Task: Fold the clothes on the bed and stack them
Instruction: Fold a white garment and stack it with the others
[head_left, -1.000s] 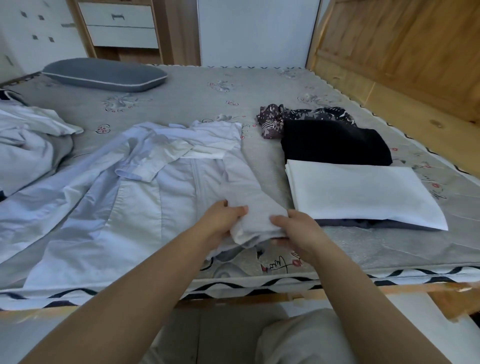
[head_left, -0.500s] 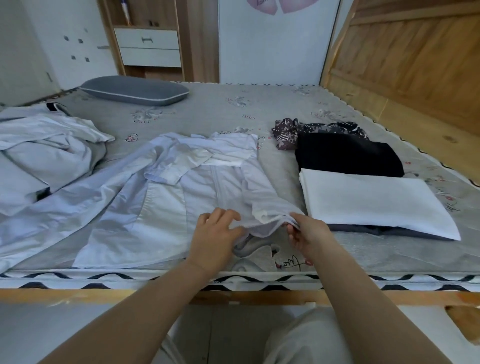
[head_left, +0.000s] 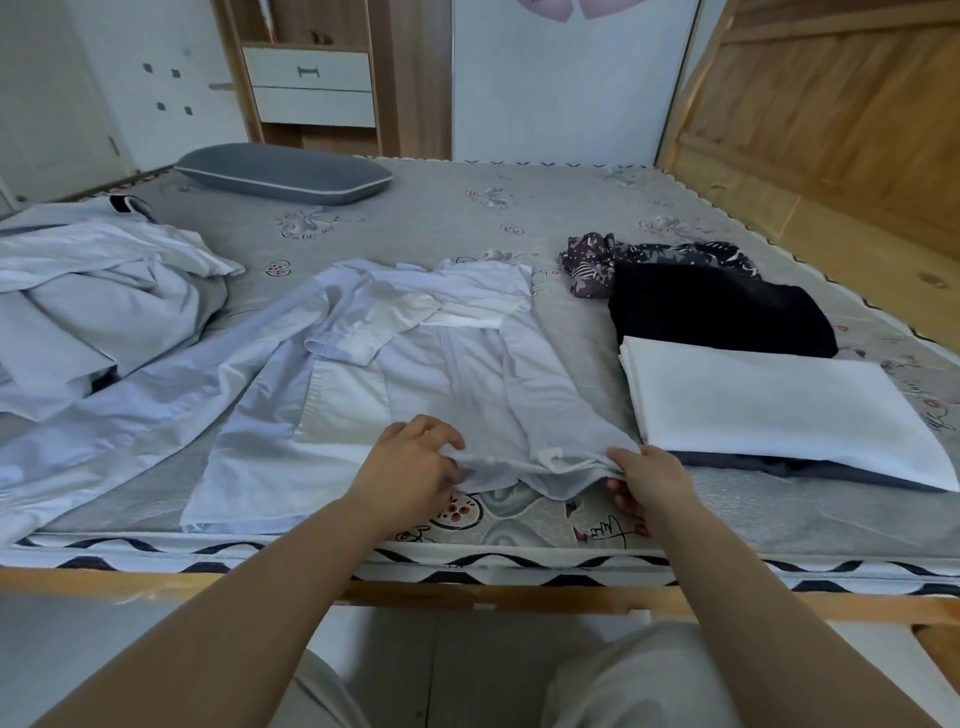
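A pale blue-white shirt (head_left: 358, 374) lies spread on the bed, collar away from me, one long sleeve trailing to the left. My left hand (head_left: 410, 467) pinches its lower hem near the middle. My right hand (head_left: 647, 480) grips the hem's right end together with the folded-over sleeve cuff. The hem is lifted slightly off the mattress between the two hands. To the right lies a stack: a folded white cloth (head_left: 769, 410) on a dark grey piece, a folded black garment (head_left: 717, 312) behind it, and a dark patterned garment (head_left: 597, 260) beyond.
A heap of unfolded white and grey clothes (head_left: 98, 296) sits at the left. A grey pillow (head_left: 283, 174) lies at the far side of the mattress (head_left: 519, 218). A wooden panel (head_left: 841, 119) borders the right. The wooden bed frame (head_left: 467, 595) runs in front of my knees.
My hands have moved apart along the shirt's hem, spreading it out from a bunched grip. My view has risen, showing more of the room.
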